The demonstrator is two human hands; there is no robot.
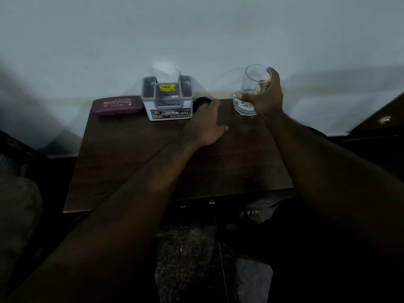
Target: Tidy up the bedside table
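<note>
Head view looks down on a dark wooden bench (135,162) set against a pale wall (196,29). Along its back edge sit a maroon case (118,105), a white organiser (168,99) with a yellow price tag, and a small black round thing (202,102), half hidden.

Right hand (265,99) has its grip wrapped around a clear glass (253,88), tilted, its heavy base at or just above the back right corner; whether it touches the bench I cannot tell. Left hand (207,124) lies palm down, fingers loosely spread and holding nothing, fingertips at the black round thing.

Most of the tidying looks done: the things stand in a row at the wall and the front of the bench is bare. What seems left is to set the glass down and perhaps nudge the black thing into line.

Room is ample in the middle and front. The glass sits close to the right edge and the wall, so there is little margin there.
</note>
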